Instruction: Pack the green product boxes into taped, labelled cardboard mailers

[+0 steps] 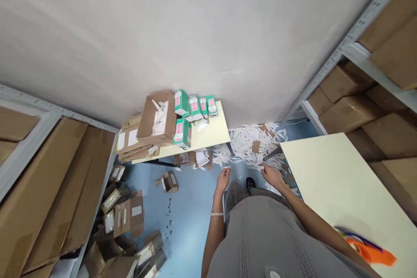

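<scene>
My left hand [223, 178] is held out in front of my body, fingers pinched, with a small white strip [226, 167] at the fingertips. Level with it, my right hand [271, 175] is also closed, and a white bit shows at its fingertips against the pile behind. Beyond both hands a large heap of white strips [247, 141] covers the floor near the wall. Ahead and to the left, an open cardboard box [143, 121] with white strips inside stands on a pale yellow table [216, 128]. Several green-and-pink boxes [194, 107] stand beside it.
A second pale table [329, 169] stands at right, with an orange object [371, 252] on it. Shelves with cardboard boxes [348, 113] rise on both sides. Loose open cartons [130, 215] lie on the blue floor [185, 221] at left, with a small carton [169, 181] nearer the table.
</scene>
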{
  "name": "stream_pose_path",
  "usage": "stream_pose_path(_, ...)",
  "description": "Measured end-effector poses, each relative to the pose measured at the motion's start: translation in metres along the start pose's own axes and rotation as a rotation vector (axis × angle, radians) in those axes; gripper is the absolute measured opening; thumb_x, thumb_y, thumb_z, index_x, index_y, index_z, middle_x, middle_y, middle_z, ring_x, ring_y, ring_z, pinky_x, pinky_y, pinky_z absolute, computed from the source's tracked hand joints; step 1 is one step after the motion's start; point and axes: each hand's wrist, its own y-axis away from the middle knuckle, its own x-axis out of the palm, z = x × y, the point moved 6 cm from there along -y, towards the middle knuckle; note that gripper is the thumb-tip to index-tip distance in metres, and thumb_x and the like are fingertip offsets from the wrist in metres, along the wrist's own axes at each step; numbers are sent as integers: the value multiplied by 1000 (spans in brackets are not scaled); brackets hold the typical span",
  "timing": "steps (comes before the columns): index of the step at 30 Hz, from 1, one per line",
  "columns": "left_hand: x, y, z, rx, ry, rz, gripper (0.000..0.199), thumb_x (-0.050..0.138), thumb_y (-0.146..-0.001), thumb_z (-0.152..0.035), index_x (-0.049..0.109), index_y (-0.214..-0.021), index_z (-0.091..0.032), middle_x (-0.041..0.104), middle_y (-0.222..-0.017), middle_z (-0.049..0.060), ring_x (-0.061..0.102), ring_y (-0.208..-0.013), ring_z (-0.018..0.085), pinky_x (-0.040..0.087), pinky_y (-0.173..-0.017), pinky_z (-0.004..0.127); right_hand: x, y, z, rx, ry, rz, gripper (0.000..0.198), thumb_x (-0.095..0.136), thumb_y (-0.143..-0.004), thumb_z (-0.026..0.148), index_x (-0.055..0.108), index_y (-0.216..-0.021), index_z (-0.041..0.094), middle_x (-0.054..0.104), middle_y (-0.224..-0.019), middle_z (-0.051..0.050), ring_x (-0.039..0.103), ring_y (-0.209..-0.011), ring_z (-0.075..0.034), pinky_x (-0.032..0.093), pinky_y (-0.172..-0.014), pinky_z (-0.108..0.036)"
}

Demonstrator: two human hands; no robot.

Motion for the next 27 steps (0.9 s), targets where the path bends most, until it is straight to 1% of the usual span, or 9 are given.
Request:
stream_pose_path(4,-75,-25,-6,16,63,-233,32,52,-87,-37,64,-107,-16,66,-119,15,61,-113,25,45,-101,41,-7,-42,58,-150,-38,8,37,42,-92,24,57,-126,20,73,-99,-8,66,-91,-22,40,-71,-27)
stream_pose_path(7,-146,-43,-7,-15,86,-520,31,54,-86,-33,61,-111,-15,63,-123,17,59,-118,26,44,-103,40,-14,-73,106,-253,-93,10,37,42,-92,25,56,-126,19,72,-96,-7,65,-86,-21,38,-67,-26)
stream_pose_path(9,-193,-56,-6,-58,82,-663,34,54,-87,-32,57,-116,-16,60,-127,17,56,-124,26,42,-106,39,-20,-95,142,-301,-131,-8,38,43,-92,27,56,-126,19,71,-97,-8,64,-85,-21,38,-67,-26)
stream_pose_path(12,-254,-81,-7,-104,73,-751,44,55,-87,-33,50,-126,-14,51,-137,19,46,-134,27,36,-112,41,-26,-127,203,-342,-190,-23,38,44,-91,26,56,-126,19,70,-97,-7,64,-83,-20,40,-66,-26)
stream_pose_path(15,-300,-105,-6,-142,79,-779,53,57,-86,-35,45,-131,-9,44,-143,25,37,-140,31,30,-115,43,-22,-154,275,-408,-243,2,38,47,-89,24,57,-126,20,70,-97,-6,64,-85,-19,42,-70,-26)
stream_pose_path(18,-321,-128,-3,-154,106,-723,54,59,-85,-40,48,-128,-9,49,-140,25,41,-138,32,32,-114,42,-8,-175,347,-483,-275,66,39,47,-89,22,58,-126,21,70,-104,-7,64,-89,-19,45,-77,-27)
stream_pose_path(21,-324,-145,2,-140,148,-609,49,59,-85,-45,55,-121,-12,60,-129,22,53,-129,29,40,-108,37,10,-191,399,-499,-270,125,41,48,-89,20,58,-129,19,67,-115,-10,64,-93,-19,45,-84,-29)
stream_pose_path(24,-321,-157,8,-116,186,-492,45,55,-88,-46,60,-116,-12,65,-124,20,60,-120,26,45,-102,35,28,-203,425,-463,-260,154,44,50,-88,20,57,-131,18,64,-123,-12,64,-97,-21,45,-88,-32)
stream_pose_path(27,-320,-163,15,-96,212,-411,45,55,-89,-46,61,-117,-12,66,-124,18,61,-118,25,45,-102,36,41,-210,431,-421,-261,172,50,52,-86,20,53,-136,19,61,-128,-13,64,-100,-22,45,-91,-33)
